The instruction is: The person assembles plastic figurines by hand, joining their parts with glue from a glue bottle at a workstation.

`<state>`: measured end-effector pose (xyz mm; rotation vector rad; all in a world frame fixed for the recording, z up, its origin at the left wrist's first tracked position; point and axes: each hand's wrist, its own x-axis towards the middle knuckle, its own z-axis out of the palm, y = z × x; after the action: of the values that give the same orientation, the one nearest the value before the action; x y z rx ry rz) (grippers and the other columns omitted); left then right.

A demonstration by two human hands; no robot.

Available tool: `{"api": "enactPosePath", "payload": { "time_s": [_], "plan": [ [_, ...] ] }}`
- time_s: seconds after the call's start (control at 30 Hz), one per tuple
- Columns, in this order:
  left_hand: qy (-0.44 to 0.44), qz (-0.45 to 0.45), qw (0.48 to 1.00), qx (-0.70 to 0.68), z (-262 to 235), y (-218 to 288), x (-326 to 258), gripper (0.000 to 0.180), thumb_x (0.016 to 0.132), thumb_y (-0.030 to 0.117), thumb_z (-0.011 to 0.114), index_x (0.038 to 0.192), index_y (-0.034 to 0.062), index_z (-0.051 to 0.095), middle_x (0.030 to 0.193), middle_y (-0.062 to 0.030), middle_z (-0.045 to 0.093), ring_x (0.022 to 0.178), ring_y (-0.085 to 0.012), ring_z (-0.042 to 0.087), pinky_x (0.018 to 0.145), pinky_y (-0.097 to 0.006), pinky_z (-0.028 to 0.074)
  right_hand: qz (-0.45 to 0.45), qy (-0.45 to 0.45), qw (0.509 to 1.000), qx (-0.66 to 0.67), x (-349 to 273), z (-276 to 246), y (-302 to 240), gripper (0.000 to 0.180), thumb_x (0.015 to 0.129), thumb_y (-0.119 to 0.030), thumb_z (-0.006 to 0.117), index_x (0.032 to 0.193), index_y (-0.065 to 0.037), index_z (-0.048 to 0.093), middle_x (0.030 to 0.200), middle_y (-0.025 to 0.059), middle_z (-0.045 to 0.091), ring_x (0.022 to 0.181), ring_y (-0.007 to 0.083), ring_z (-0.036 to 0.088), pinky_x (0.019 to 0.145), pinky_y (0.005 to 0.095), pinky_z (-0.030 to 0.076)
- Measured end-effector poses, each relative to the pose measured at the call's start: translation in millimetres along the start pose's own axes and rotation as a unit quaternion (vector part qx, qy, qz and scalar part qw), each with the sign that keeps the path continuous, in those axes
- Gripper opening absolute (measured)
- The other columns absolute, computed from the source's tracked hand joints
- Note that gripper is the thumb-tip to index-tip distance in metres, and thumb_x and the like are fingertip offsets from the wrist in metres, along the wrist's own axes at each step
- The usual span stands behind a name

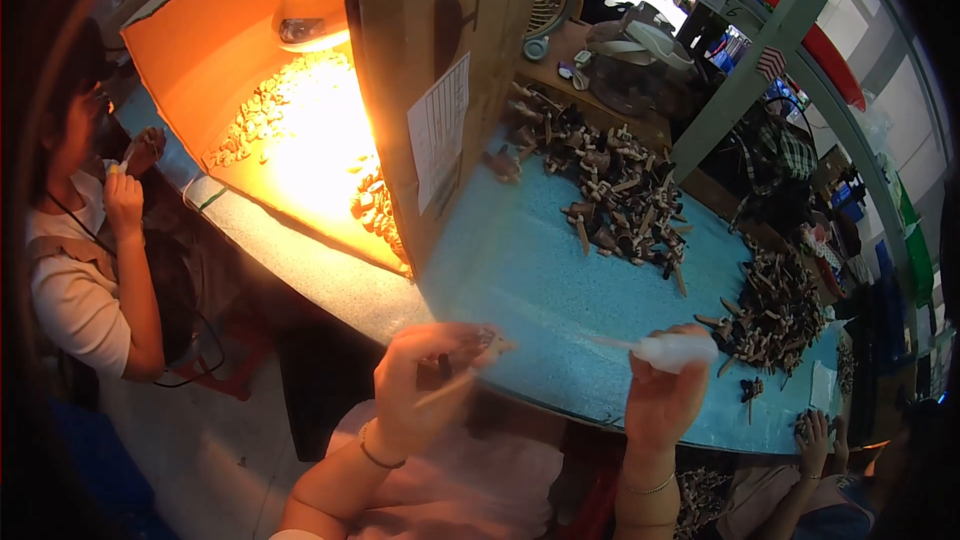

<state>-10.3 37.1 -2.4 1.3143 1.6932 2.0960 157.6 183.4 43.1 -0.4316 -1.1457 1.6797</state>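
My left hand [408, 390] is closed around a small dark-and-tan figure-like piece [482, 348], blurred by motion. A light, stick-like part juts down from it past my fingers. Facing it, my right hand [662, 405] grips a white squeeze bottle [682, 351] whose long thin nozzle points left toward the piece. A gap separates the nozzle tip from the piece. Both hands are raised over the near edge of the blue tabletop [540, 280]. Similar brown, black and tan pieces lie in one heap [630, 190] beyond my hands and another heap [775, 310] to the right.
At the left, a glowing lamp [313, 5] hangs in an open cardboard box [450, 0] over many small pieces [250, 125]. One co-worker [85, 280] sits at far left; another person's hands [815, 440] rest at the right table edge. A slanted post [750, 70] rises behind.
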Motion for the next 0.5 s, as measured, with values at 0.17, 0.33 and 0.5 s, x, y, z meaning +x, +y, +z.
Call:
{"api": "enactPosePath", "payload": {
  "time_s": [0.17,0.33,0.5],
  "plan": [
    [0.021,0.17,0.965,0.197,-5.5,13.0,14.0,0.031,0.069,-0.004,0.07,0.091,0.0053,0.05,0.101,-0.0142,0.063,0.086,-0.0257,0.061,0.073,-0.032,0.049,-0.283,-0.067,0.903,-0.315,-22.4,10.1,-30.5,0.054,0.083,-0.057,0.055,0.09,-0.005,0.044,0.067,0.0036,0.043,0.056,0.0134,0.04,0.054,0.0283,0.031],
    [0.008,0.22,0.943,0.251,-7.0,21.9,12.4,0.032,0.069,0.001,0.072,0.09,0.0077,0.049,0.104,-0.0122,0.062,0.091,-0.0271,0.059,0.075,-0.034,0.049,-0.354,-0.05,0.849,-0.39,-43.1,2.7,-27.9,0.054,0.079,-0.06,0.059,0.086,-0.009,0.044,0.068,0.0,0.043,0.057,0.0131,0.04,0.056,0.0297,0.031],
    [0.009,0.221,0.942,0.251,-7.6,20.9,10.8,0.031,0.071,0.003,0.072,0.09,0.0084,0.048,0.104,-0.0108,0.062,0.092,-0.0269,0.058,0.074,-0.034,0.05,-0.308,-0.154,0.86,-0.377,-39.2,12.8,-40.2,0.054,0.076,-0.06,0.062,0.087,-0.01,0.045,0.068,-0.0009,0.043,0.057,0.0132,0.041,0.056,0.0296,0.031]
  ]
}}
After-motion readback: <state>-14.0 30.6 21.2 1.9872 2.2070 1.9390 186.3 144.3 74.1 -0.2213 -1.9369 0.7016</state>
